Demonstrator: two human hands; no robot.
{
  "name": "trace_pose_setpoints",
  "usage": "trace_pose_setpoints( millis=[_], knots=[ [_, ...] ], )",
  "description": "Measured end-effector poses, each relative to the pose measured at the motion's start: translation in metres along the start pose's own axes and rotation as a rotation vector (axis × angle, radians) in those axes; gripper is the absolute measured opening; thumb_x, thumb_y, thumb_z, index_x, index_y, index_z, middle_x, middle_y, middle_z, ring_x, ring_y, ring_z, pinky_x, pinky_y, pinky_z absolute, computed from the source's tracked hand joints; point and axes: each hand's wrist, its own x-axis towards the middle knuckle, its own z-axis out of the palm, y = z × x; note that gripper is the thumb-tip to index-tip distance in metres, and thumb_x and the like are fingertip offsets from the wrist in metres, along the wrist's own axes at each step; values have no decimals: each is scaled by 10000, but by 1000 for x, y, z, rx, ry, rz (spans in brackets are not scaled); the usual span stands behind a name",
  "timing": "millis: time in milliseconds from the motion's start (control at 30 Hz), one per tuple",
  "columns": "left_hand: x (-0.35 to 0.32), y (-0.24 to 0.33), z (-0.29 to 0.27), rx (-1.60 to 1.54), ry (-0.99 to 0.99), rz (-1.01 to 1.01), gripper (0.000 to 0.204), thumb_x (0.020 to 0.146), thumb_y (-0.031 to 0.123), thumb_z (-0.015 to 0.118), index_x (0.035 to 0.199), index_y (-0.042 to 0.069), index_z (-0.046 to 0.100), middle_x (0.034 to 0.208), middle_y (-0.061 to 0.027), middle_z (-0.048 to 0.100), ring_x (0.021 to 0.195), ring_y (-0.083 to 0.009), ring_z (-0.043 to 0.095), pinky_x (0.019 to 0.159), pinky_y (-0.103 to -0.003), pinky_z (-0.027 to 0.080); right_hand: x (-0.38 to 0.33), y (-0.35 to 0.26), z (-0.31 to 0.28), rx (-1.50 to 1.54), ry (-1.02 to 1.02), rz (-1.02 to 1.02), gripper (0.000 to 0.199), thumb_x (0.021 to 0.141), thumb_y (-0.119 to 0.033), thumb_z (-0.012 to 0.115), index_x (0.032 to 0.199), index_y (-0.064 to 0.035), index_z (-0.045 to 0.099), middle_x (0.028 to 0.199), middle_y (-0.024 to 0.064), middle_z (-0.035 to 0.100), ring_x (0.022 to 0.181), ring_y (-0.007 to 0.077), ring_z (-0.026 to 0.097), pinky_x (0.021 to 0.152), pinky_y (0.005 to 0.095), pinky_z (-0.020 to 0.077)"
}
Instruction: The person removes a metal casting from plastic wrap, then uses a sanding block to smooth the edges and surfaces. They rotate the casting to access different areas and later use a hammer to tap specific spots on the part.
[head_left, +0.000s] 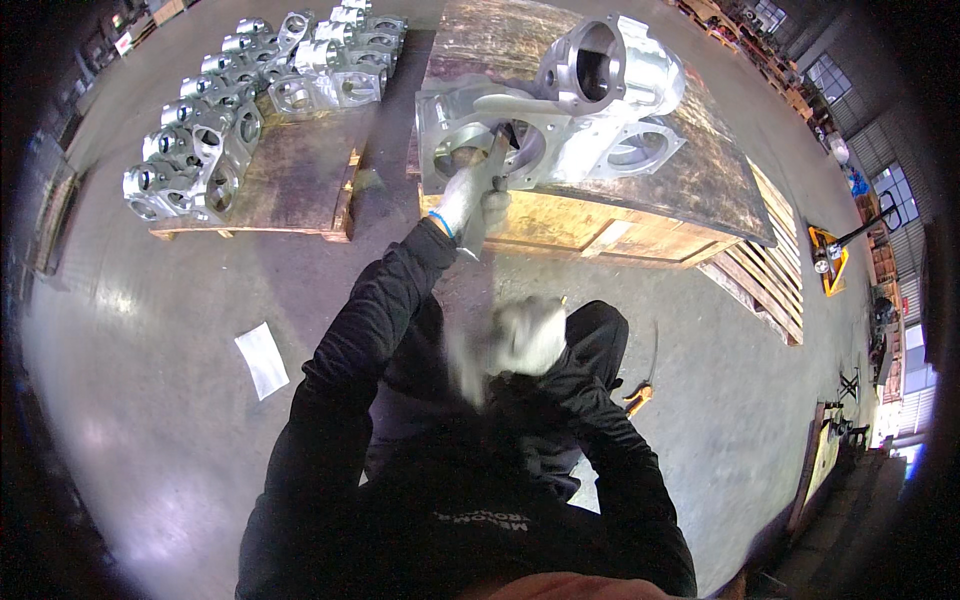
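A large silvery metal casting (585,95) with round flanged openings lies on a wooden crate (610,225) in front of me. My left hand (464,203), in a white glove with a blue cuff edge, is at the casting's near left opening. Its fingers are closed round a long, flat grey thing (484,215) with a dark upper end, whose kind I cannot make out. Nearer my body, over my lap, my right hand (530,337) is gloved too and smeared by motion. A small yellowish tip shows beside it; its fingers are not readable.
Several similar castings (210,140) stand on a low wooden platform (300,175) at the left. A white sheet (262,360) and an orange-handled tool (637,398) lie on the floor. Slatted pallets (765,270) stick out beside the crate. An orange pallet jack (828,260) stands farther right.
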Motion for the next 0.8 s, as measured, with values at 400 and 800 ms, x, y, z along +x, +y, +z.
trace_pose_setpoints(
  millis=[400, 800],
  knots=[
    [8, 0, -20, 58, -105, -28, 321, 1042, 429, 429, 909, 149, 512, 595, 30, 366, 450, -136, 315, 444, -306, 265, 9, -8, -7, -3, 140, 13, 185, 765, -278, 701, 865, -124, 686, 617, 115, 576, 553, 342, 608, 485, 406, 477],
    [6, 8, -16, 67, -26, -49, 318, 1056, 404, 380, 913, 158, 521, 592, 25, 359, 458, -134, 313, 450, -299, 271, 11, -2, 10, -72, 263, -645, 177, 840, -354, 663, 931, -204, 685, 650, -4, 561, 588, 257, 573, 572, 388, 486]
  ],
)
